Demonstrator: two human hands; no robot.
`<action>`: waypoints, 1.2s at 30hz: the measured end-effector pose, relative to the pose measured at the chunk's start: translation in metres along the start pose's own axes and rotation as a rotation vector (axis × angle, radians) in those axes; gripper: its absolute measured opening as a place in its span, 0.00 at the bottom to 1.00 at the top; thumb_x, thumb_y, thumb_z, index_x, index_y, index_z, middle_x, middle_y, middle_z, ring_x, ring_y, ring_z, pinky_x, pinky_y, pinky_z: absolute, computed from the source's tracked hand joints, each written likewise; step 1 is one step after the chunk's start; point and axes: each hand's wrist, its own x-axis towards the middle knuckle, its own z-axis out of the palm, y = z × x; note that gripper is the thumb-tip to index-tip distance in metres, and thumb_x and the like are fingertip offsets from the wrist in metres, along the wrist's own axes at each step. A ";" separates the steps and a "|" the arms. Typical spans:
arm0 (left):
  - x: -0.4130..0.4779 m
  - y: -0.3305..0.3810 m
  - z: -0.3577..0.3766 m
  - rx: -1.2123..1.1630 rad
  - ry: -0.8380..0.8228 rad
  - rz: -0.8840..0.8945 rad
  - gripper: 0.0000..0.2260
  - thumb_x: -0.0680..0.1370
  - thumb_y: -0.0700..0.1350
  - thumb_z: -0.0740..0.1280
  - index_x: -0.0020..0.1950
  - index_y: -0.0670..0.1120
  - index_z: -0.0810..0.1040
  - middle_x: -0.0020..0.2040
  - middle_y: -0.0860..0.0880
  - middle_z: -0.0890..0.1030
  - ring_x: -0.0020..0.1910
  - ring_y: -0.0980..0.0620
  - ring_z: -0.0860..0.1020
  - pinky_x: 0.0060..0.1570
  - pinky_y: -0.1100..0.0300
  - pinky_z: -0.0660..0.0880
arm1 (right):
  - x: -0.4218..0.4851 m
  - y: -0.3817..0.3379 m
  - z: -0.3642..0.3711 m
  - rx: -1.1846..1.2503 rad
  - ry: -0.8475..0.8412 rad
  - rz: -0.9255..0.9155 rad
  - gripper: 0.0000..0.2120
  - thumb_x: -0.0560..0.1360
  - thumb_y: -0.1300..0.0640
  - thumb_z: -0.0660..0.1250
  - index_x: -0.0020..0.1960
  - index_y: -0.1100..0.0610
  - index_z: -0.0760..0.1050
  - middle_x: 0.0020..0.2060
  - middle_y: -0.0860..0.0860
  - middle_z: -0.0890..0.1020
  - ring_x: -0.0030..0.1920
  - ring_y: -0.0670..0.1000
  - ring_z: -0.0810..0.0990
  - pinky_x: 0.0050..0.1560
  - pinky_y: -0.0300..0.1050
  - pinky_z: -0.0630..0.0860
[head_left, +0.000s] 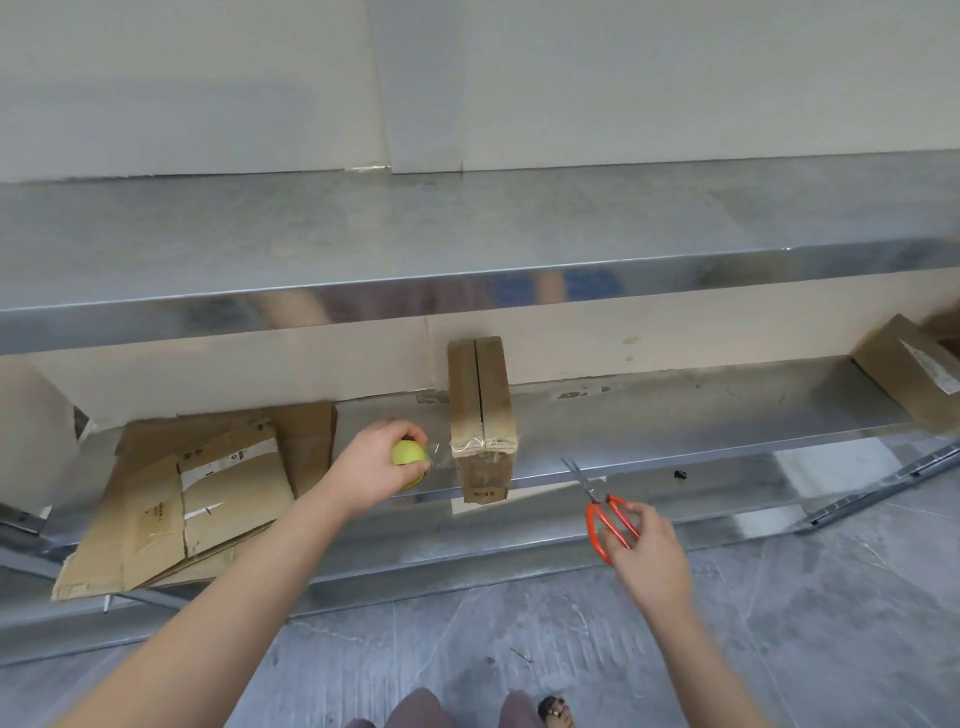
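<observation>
L hand (371, 470) was seen grasping a yellow-green tape roll (408, 453), thumb and fingers wrapped round it. The roll was held over the lower metal shelf (675, 410), just left of an upright cardboard box (480, 410). A strip of clear tape (439, 457) was stretched from the roll to the box's front, where wrinkled tape was seen across the cardboard. The box was stood at the shelf's front edge. R hand (647, 556) was held in front of the shelf, right of the box and apart from it, w/ fingers curled on the orange handles of scissors (605, 512). Blades were pointed up-left toward the shelf edge, approx. closed. Flattened cardboard (197, 493) was laid at the shelf's left end, partly hanging off the front. A second box (909, 374) was set at the far right of the same shelf. A small black clip (679, 474) was seen near the shelf's front edge, right of the scissors' tip.
</observation>
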 end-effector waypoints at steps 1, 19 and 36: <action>-0.001 0.001 0.001 0.006 0.006 -0.009 0.11 0.73 0.45 0.73 0.53 0.45 0.79 0.49 0.52 0.78 0.51 0.51 0.75 0.49 0.63 0.66 | 0.013 -0.004 -0.002 -0.004 0.041 -0.004 0.20 0.72 0.48 0.71 0.62 0.49 0.72 0.58 0.51 0.76 0.59 0.55 0.77 0.59 0.55 0.73; 0.006 0.008 0.012 -0.018 0.042 -0.151 0.12 0.72 0.47 0.74 0.54 0.48 0.79 0.52 0.51 0.78 0.51 0.51 0.75 0.49 0.63 0.66 | 0.038 -0.060 0.021 0.032 -0.120 -0.478 0.21 0.80 0.49 0.62 0.72 0.52 0.70 0.70 0.45 0.72 0.71 0.45 0.67 0.71 0.44 0.64; 0.007 -0.003 0.009 -0.104 -0.039 -0.135 0.11 0.73 0.47 0.73 0.54 0.49 0.79 0.53 0.51 0.78 0.51 0.51 0.75 0.49 0.61 0.69 | 0.008 -0.147 0.043 0.225 -0.076 -0.264 0.21 0.74 0.43 0.70 0.63 0.50 0.76 0.49 0.48 0.84 0.51 0.46 0.82 0.54 0.43 0.78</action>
